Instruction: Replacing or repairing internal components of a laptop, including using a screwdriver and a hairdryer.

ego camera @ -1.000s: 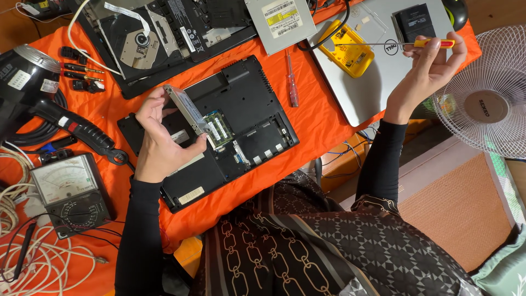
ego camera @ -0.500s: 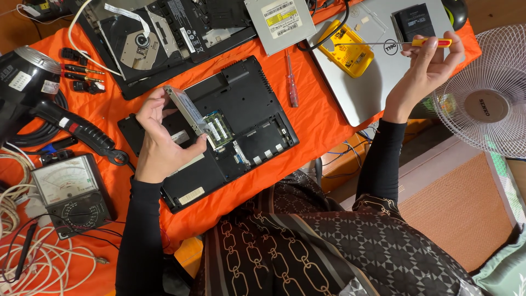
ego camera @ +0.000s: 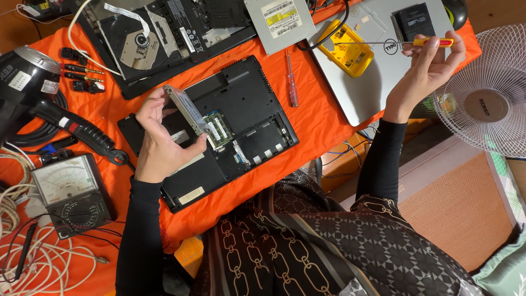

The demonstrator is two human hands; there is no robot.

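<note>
A black laptop point(ego camera: 249, 107) lies bottom-up on the orange cloth with its covers off and green memory boards exposed. My left hand point(ego camera: 159, 142) grips a flat silver drive point(ego camera: 186, 109), tilted on edge over the laptop's open bay. My right hand point(ego camera: 430, 66) is raised over a closed silver laptop point(ego camera: 372, 82) at the upper right and pinches a thin screwdriver point(ego camera: 402, 43) with a yellow and red handle, its shaft pointing left toward a yellow case point(ego camera: 346, 50).
A second opened laptop point(ego camera: 164, 33) with a loose optical drive point(ego camera: 279, 22) lies at the top. A red screwdriver point(ego camera: 291, 85) rests between them. An analog meter point(ego camera: 71, 192), white cables point(ego camera: 33, 257) and a dark heat gun point(ego camera: 33, 93) sit left. A white fan point(ego camera: 485, 104) stands right.
</note>
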